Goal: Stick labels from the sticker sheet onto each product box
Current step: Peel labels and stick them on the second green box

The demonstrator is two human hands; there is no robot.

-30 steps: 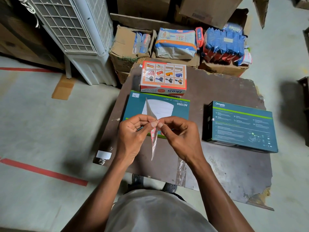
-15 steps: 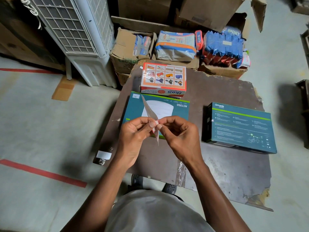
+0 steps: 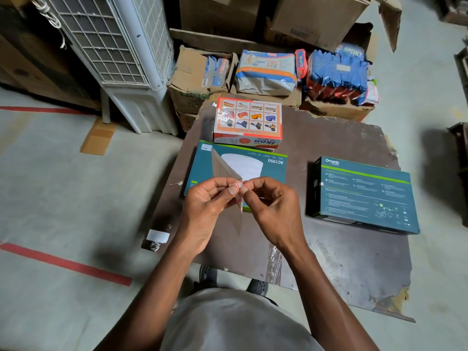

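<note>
Brown backing paper of the sticker sheet [image 3: 225,171] is standing on edge between the two hands, above the near edge of the teal AC1350 box [image 3: 268,163]. The left hand [image 3: 205,211] is pinching the sheet between thumb and forefinger, its grip closed on the paper. The right hand [image 3: 273,209] is pinching a small red-edged label [image 3: 238,184] at the sheet's edge, its fingertips touching those of the left. Beyond the grip, the orange-and-white Ikon box [image 3: 248,122] is sitting on the brown counter [image 3: 329,138], touching the far side of the AC1350 box. Right of the grip, well apart, the dark teal Omada box [image 3: 364,196] is lying flat. A small white label [image 3: 205,147] is sitting on the AC1350 box's far left corner.
</note>
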